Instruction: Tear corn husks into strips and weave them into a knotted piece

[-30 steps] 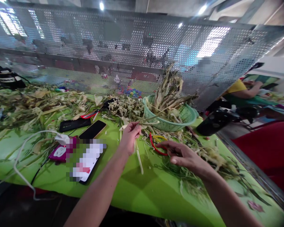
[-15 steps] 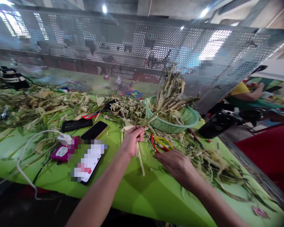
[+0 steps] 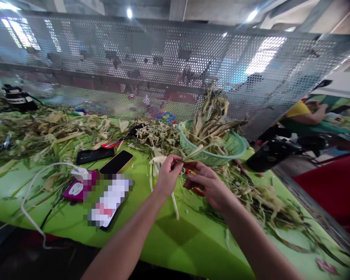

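My left hand [image 3: 168,175] is closed on a small bunch of pale dried leaf strips [image 3: 174,202] that hang down below it over the green table [image 3: 175,237]. My right hand [image 3: 205,182] has come up against it, fingers curled and pinching the same strips close to the left fingertips. Red and yellow scissor handles [image 3: 196,189] lie partly hidden under my right hand. Just behind both hands stands a green mesh basket [image 3: 236,149] stuffed with dried husks.
Dried leaves and husk scraps [image 3: 58,132] cover the back and right of the table. Phones [image 3: 116,161], a pink case and a white cable [image 3: 29,182] lie at the left. A perforated metal screen [image 3: 151,66] stands behind. Another person in yellow [image 3: 299,112] sits at the right.
My right hand rose from the table by the scissors and joined my left hand on the strips. My left hand shifted slightly right and tightened on the bunch.
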Demonstrator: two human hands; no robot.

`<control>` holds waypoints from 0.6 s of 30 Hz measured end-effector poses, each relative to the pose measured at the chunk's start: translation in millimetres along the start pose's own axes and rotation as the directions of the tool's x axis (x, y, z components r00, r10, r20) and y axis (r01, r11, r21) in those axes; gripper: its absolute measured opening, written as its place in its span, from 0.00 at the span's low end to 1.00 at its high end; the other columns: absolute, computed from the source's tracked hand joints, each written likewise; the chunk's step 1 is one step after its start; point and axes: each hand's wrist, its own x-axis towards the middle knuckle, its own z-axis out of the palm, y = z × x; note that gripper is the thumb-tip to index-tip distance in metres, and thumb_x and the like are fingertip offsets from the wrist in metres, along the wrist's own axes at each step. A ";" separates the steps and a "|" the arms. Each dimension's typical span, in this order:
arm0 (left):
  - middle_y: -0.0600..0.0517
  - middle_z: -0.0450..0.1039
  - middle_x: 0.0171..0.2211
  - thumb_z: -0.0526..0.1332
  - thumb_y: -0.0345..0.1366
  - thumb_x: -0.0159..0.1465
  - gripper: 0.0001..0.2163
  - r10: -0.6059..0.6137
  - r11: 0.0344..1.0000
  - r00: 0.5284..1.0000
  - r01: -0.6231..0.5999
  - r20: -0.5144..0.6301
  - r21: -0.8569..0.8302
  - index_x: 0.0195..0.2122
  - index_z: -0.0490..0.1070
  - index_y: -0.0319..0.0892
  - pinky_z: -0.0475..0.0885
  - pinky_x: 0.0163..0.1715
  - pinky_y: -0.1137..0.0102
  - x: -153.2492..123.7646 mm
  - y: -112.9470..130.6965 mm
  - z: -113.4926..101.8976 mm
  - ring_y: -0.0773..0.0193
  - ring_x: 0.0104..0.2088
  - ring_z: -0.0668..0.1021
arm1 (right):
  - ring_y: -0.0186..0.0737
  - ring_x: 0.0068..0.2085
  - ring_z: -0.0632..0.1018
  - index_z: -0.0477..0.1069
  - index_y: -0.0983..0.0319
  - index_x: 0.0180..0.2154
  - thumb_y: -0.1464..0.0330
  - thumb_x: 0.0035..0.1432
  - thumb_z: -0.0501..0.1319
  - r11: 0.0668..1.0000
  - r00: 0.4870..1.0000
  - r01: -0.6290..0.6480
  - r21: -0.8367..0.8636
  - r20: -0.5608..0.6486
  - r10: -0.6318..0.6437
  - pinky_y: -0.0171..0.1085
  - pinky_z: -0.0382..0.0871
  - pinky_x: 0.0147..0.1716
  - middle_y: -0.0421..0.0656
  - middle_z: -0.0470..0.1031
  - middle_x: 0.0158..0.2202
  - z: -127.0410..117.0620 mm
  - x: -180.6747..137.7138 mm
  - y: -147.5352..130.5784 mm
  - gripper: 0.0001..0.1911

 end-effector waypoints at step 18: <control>0.51 0.73 0.34 0.57 0.33 0.64 0.05 0.110 0.965 0.994 -0.111 0.021 0.238 0.40 0.70 0.44 0.64 0.36 0.72 -2.9 -10.4 1.4 0.64 0.34 0.73 | 0.37 0.31 0.71 0.74 0.61 0.30 0.56 0.51 0.67 0.963 0.913 0.240 -0.122 -0.308 -0.267 0.35 0.66 0.32 0.41 0.75 0.28 1.7 19.6 26.7 0.15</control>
